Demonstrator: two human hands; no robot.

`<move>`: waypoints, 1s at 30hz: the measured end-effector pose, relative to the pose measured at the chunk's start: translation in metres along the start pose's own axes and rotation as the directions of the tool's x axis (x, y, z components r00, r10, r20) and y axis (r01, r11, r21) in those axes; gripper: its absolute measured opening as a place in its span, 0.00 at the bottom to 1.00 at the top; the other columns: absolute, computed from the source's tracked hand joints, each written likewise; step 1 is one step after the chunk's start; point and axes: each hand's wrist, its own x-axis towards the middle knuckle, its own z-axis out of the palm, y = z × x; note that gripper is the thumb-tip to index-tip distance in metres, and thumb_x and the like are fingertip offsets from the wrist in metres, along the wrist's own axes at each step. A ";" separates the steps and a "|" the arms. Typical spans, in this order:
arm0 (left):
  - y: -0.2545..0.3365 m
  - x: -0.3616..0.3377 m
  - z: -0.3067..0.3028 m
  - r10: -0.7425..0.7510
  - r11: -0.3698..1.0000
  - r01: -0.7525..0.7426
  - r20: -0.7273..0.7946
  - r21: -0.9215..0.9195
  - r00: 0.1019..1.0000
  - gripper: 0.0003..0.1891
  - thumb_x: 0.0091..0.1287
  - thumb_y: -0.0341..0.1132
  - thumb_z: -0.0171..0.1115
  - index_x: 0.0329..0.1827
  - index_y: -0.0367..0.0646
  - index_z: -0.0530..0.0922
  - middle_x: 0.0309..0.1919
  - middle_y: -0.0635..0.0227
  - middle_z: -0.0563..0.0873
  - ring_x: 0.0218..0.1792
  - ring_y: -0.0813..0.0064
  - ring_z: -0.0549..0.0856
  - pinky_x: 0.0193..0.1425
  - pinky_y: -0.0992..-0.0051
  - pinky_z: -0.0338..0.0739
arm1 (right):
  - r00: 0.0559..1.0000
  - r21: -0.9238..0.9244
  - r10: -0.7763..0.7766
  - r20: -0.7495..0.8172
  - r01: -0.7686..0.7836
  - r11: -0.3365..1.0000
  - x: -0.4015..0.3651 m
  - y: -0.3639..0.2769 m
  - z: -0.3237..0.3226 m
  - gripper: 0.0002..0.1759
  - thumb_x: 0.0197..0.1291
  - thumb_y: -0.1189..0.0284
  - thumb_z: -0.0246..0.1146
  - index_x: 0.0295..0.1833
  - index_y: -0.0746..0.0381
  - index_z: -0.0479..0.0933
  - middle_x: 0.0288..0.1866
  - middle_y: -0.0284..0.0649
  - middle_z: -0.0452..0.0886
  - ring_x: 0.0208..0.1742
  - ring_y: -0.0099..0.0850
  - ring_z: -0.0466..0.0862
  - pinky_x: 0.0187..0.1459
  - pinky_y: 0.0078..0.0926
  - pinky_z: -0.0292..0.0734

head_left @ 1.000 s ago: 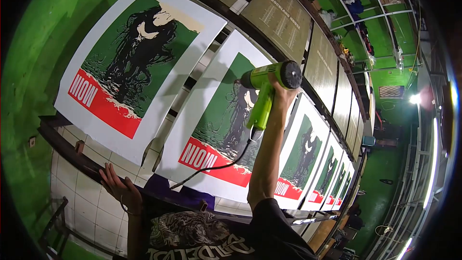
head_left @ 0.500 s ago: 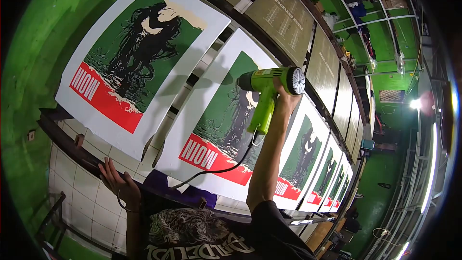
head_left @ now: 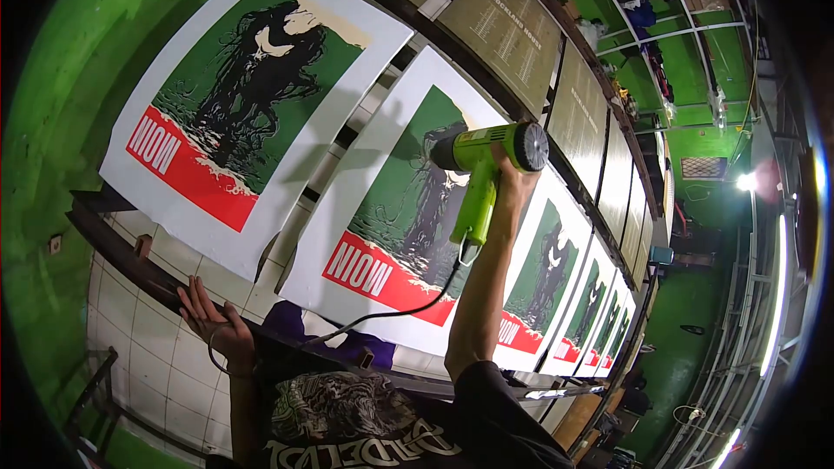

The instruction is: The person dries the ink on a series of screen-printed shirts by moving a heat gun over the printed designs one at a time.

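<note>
A lime-green heat gun [head_left: 477, 195] with a black nozzle is in my right hand [head_left: 514, 175], fingers wrapped round its handle just behind the barrel. The nozzle points left over the green and black picture on a white printed panel [head_left: 300, 282]. From the handle's lower end a dark cord [head_left: 408, 308] curves down and left across the panel's red band. My left hand [head_left: 215, 323], fingers stretched out, lies at the dark metal rail [head_left: 130, 265] along the near edge. Above that hand is another white panel [head_left: 130, 182] with the same print.
Several more matching panels [head_left: 526, 356] run in a row to the right. Behind them stands a row of olive-brown boards [head_left: 504, 35] with pale lettering. Purple cloth [head_left: 285, 323] hangs by the near rail. Metal shelving [head_left: 678, 39] with assorted goods lines the green wall.
The heat gun has shifted slightly down over the same panel, still in my right hand. My left hand stays at the rail, with its fingers a little closer together.
</note>
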 end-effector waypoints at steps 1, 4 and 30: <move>0.000 0.000 0.000 0.000 1.000 0.000 -0.002 -0.002 1.000 0.32 0.69 0.39 0.48 0.77 0.39 0.60 0.76 0.58 0.64 0.80 0.52 0.55 0.80 0.48 0.42 | 0.999 -0.029 0.032 0.016 -0.032 0.999 -0.002 0.000 -0.001 0.29 0.37 0.75 0.79 0.50 0.66 0.81 0.40 0.37 0.85 0.38 0.28 0.85 0.47 0.28 0.81; 0.002 0.004 -0.001 -0.009 1.000 0.009 -0.008 -0.006 1.000 0.32 0.70 0.39 0.47 0.77 0.39 0.60 0.76 0.59 0.64 0.80 0.53 0.55 0.80 0.48 0.42 | 0.997 -0.065 0.029 0.068 -0.025 0.998 -0.004 -0.014 0.008 0.26 0.38 0.74 0.79 0.47 0.67 0.82 0.40 0.37 0.86 0.38 0.28 0.84 0.46 0.28 0.80; -0.001 0.003 0.000 -0.005 1.000 0.005 -0.004 0.000 1.000 0.32 0.69 0.39 0.48 0.77 0.39 0.61 0.76 0.58 0.66 0.79 0.51 0.55 0.80 0.48 0.42 | 0.998 -0.031 0.068 0.016 -0.068 0.997 -0.013 -0.008 0.005 0.22 0.42 0.78 0.78 0.46 0.69 0.81 0.39 0.40 0.86 0.37 0.28 0.85 0.45 0.27 0.81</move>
